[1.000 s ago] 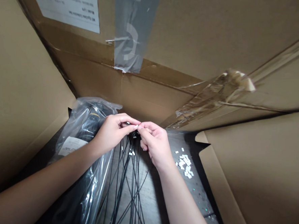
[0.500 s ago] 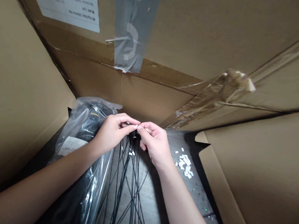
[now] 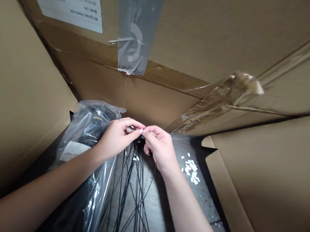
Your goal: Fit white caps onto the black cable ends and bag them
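My left hand (image 3: 120,132) is closed in a pinch on a small white connector-like piece (image 3: 141,131). Its fingertips meet those of my right hand (image 3: 160,145), which is also pinched. A thin black wire appears to run down from below the right hand, but what those fingertips grip is hidden. Beneath both hands a loose bundle of thin black wires (image 3: 122,198) spreads towards me over the grey surface. Several of the wires carry small white pieces (image 3: 136,158) near their far ends.
A pile of small white pieces (image 3: 191,168) lies right of my right hand. On the left rests a clear plastic bag (image 3: 74,126) of black wires with a white label (image 3: 73,150). Cardboard walls (image 3: 154,98) close in the back and sides; a cardboard flap (image 3: 268,172) stands at right.
The hands hold almost the same pose, fingertips together. A thin wire shows more plainly below the right hand now. The whole view has shifted very slightly.
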